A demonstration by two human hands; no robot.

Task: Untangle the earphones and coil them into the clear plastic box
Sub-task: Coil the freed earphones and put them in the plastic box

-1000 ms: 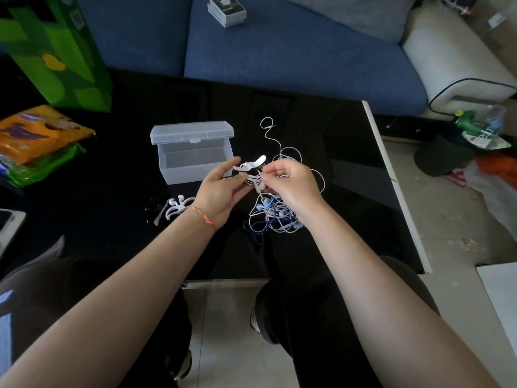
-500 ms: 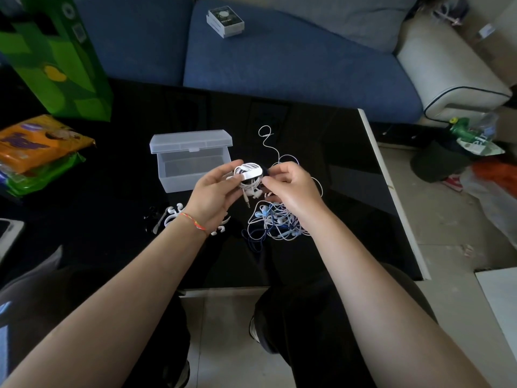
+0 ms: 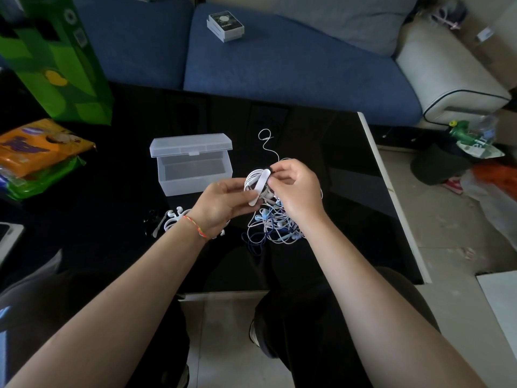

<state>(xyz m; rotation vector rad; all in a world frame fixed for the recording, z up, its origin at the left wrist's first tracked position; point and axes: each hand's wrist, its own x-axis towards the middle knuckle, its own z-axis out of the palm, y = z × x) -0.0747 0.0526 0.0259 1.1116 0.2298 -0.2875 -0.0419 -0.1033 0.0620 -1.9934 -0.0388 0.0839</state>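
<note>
Earphones: a small white coil (image 3: 256,182) held just above the tangle (image 3: 272,222) on the black tabletop (image 3: 349,175), right of the open clear box (image 3: 193,166).
Grip: your left hand (image 3: 223,204) pinches the coil's white strap (image 3: 260,186); your right hand (image 3: 296,189) pinches its top end.
Handling: light, limp, likely springy cord; hold across all the loops.

No text, brand, number or sign is legible. Left of the clear plastic box (image 3: 193,163), the green bag (image 3: 60,65) and the orange packet (image 3: 36,147) carry printing too blurred to read.
</note>
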